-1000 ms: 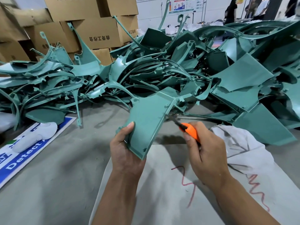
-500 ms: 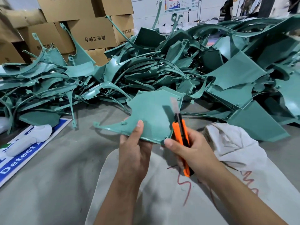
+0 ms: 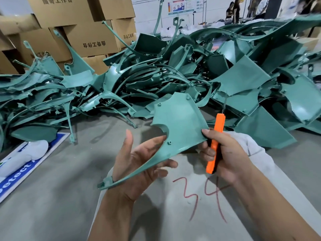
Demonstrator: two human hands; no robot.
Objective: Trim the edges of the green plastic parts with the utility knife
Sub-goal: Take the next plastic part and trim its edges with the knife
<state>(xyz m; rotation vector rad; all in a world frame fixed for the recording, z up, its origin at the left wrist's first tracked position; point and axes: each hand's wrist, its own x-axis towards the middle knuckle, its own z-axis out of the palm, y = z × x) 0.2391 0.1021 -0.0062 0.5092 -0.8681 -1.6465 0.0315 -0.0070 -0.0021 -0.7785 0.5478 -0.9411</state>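
Note:
I hold one green plastic part (image 3: 180,122), a flat fan-shaped panel with a long curved tail, above the floor in the middle of the head view. My left hand (image 3: 139,162) lies palm-up under its tail, fingers straight and thumb raised. My right hand (image 3: 229,157) grips the orange utility knife (image 3: 216,141), which points up, blade tip off the part. My right thumb presses on the panel's right corner. A big pile of green plastic parts (image 3: 173,75) lies behind.
A white sack (image 3: 182,214) marked with a red "34" lies under my hands on the grey floor. A blue and white sign (image 3: 19,171) with a white bundle on it is at the left. Cardboard boxes (image 3: 86,37) are stacked behind the pile. People stand far back right.
The part has turned, its tail now toward me. My left hand has let go of its grip and opened beneath it. My right thumb now holds the corner, with the knife off the edge.

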